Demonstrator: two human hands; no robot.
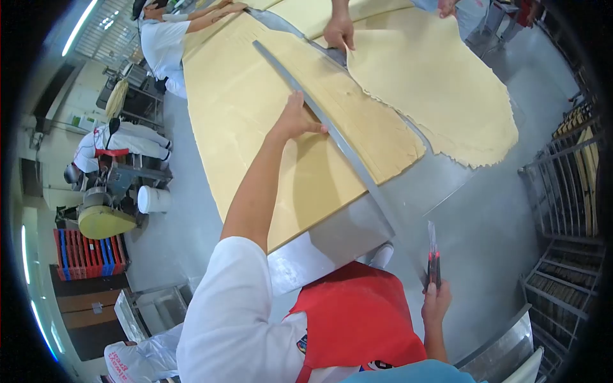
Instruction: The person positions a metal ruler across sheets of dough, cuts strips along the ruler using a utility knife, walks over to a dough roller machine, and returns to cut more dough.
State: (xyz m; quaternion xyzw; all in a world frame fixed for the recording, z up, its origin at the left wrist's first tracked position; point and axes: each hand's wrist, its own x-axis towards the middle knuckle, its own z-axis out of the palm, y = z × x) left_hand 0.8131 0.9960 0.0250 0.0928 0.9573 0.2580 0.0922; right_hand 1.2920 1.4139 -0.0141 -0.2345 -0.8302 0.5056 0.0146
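A broad sheet of pale yellow dough (236,140) covers the worktable before me. Across it lies a long, thin metal ruler (332,131), running diagonally and past the near edge. My left hand (297,119) grips this ruler about midway, its thumb and fingers apart over the strip. Out to the right, off the dough, my right hand (436,303) holds a utility knife (434,265) with a black and red handle, blade pointing away from me. A separate dough piece with a ragged edge (440,96) is lifted at the right by a co-worker's hand (339,30).
The bare metal table edge (319,246) shows near my red apron. At the far left, another person (167,45) reaches over the dough. A worker (121,143) bends near a machine, beside a white bucket (153,200). Metal racks (565,185) stand right.
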